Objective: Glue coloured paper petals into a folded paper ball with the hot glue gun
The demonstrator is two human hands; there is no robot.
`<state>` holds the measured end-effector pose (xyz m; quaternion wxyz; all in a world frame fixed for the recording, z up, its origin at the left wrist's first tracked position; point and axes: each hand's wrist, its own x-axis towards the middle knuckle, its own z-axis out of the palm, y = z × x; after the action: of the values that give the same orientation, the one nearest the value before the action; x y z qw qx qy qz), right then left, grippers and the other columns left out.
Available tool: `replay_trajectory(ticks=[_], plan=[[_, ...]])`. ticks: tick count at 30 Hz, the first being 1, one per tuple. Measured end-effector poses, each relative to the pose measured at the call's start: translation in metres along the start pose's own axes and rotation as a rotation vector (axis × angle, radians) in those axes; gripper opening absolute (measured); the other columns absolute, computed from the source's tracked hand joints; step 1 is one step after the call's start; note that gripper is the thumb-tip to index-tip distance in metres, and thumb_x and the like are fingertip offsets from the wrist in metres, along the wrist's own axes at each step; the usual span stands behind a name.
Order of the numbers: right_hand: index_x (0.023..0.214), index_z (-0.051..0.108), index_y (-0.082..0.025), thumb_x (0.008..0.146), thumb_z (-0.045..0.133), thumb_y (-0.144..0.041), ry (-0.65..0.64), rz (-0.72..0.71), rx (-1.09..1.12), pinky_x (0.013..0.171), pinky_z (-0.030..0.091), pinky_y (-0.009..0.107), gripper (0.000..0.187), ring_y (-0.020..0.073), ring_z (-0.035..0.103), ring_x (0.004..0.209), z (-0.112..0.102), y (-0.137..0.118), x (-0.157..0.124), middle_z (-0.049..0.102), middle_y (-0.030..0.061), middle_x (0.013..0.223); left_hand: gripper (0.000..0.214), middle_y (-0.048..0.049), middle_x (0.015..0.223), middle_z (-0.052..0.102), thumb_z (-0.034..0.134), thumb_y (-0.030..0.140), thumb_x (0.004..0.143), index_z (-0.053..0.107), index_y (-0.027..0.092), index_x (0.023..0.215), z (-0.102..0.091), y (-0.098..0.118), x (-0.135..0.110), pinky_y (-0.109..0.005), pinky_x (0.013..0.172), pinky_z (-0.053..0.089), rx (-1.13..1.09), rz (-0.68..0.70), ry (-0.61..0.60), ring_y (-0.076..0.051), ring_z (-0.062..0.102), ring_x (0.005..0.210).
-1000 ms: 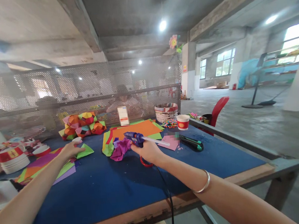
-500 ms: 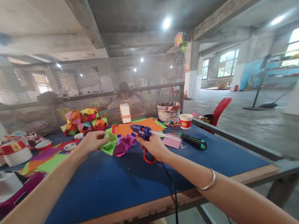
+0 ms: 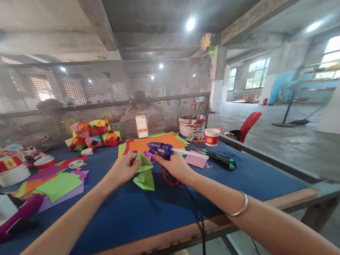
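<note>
While a green paper piece, apparently folded already, is pinched in the left hand over the worktop, beside a glue gun gripped by the right hand, a seemingly finished paper cluster stands behind and loose sheets lie unfolded.

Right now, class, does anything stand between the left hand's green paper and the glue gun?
Purple paper shows between the green paper and glue gun, partly behind the green; whether it blocks, I cannot tell.
</note>
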<state>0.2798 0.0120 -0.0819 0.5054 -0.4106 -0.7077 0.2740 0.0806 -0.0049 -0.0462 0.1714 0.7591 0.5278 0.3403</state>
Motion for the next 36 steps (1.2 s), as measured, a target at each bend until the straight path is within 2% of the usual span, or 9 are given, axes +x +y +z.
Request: replay_trajectory(ticks=[2,5,10,14,19,23,28,32,36], plan=[[0.109,0.074,-0.022,0.088,0.069,-0.041,-0.029,-0.026,0.023,0.076,0.056,0.032,0.029,0.0194,0.068,0.074,-0.001,-0.004,0.0,0.072,0.0015,0.079,0.023,0.0006,0.059,0.057,0.054,0.039,0.08,0.06,0.022,0.067,0.003,0.004,-0.004,-0.028,0.057,0.038,0.107,0.02,0.009,-0.018,0.053,0.058],[0.096,0.074,-0.019,0.079,0.077,-0.04,-0.067,-0.007,0.052,0.081,0.054,0.033,0.027,0.0193,0.067,0.079,-0.002,-0.008,-0.001,0.073,0.0023,0.083,0.019,0.0001,0.061,0.059,0.052,0.033,0.081,0.059,0.022,0.067,0.01,0.011,-0.011,-0.029,0.059,0.037,0.211,0.033,0.038,-0.018,0.056,0.061],[0.082,0.072,-0.019,0.071,0.077,-0.027,-0.064,0.1,0.027,0.078,0.054,0.033,0.015,0.0191,0.067,0.079,0.001,-0.01,-0.002,0.073,0.0011,0.082,0.019,-0.0028,0.07,0.069,0.055,0.036,0.08,0.063,0.021,0.07,0.012,0.016,-0.015,-0.03,0.065,0.045,0.136,0.059,-0.004,-0.02,0.063,0.067],[0.079,0.071,-0.019,0.07,0.071,-0.021,0.005,0.124,-0.022,0.071,0.053,0.029,0.009,0.0179,0.065,0.074,0.001,-0.011,-0.002,0.072,0.0,0.077,0.03,-0.0054,0.079,0.075,0.057,0.049,0.081,0.068,0.021,0.081,-0.005,0.015,-0.016,-0.031,0.071,0.05,0.043,0.08,0.079,-0.022,0.068,0.074],[0.082,0.071,-0.019,0.07,0.07,-0.021,0.018,0.071,0.008,0.071,0.054,0.028,0.012,0.0163,0.065,0.072,0.002,-0.011,-0.002,0.072,-0.0009,0.076,0.037,-0.0081,0.094,0.076,0.06,0.058,0.08,0.071,0.023,0.086,-0.035,-0.001,-0.021,-0.035,0.076,0.051,0.27,0.08,0.222,-0.026,0.068,0.083],[0.076,0.069,-0.019,0.071,0.074,-0.025,0.015,0.057,-0.075,0.076,0.055,0.033,0.009,0.0195,0.067,0.074,0.003,-0.011,-0.002,0.072,0.0013,0.076,0.047,-0.0094,0.107,0.075,0.073,0.063,0.065,0.072,0.025,0.091,-0.042,-0.017,-0.035,-0.036,0.078,0.053,0.282,0.057,0.09,-0.032,0.068,0.099],[0.078,0.069,-0.019,0.073,0.076,-0.025,-0.018,0.048,-0.053,0.08,0.055,0.035,0.011,0.0209,0.069,0.078,0.005,-0.01,-0.002,0.074,0.0035,0.079,0.026,-0.0081,0.096,0.077,0.066,0.049,0.066,0.072,0.025,0.076,-0.038,-0.021,-0.045,-0.035,0.073,0.052,0.202,-0.027,-0.043,-0.031,0.071,0.092],[0.077,0.069,-0.019,0.074,0.075,-0.027,0.0,0.036,-0.055,0.08,0.054,0.034,0.01,0.0201,0.068,0.078,0.003,-0.01,-0.002,0.073,0.0023,0.078,0.016,-0.0074,0.08,0.078,0.066,0.041,0.065,0.07,0.026,0.068,-0.05,-0.021,-0.035,-0.04,0.079,0.051,0.25,-0.089,0.041,-0.032,0.071,0.082],[0.079,0.07,-0.019,0.074,0.075,-0.027,0.031,0.039,-0.054,0.079,0.055,0.034,0.011,0.0203,0.068,0.077,0.001,-0.009,0.0,0.073,0.0013,0.077,0.011,-0.0123,0.092,0.078,0.065,0.035,0.067,0.069,0.025,0.069,-0.057,-0.027,-0.015,-0.044,0.085,0.05,0.384,-0.044,0.192,-0.036,0.071,0.092]])
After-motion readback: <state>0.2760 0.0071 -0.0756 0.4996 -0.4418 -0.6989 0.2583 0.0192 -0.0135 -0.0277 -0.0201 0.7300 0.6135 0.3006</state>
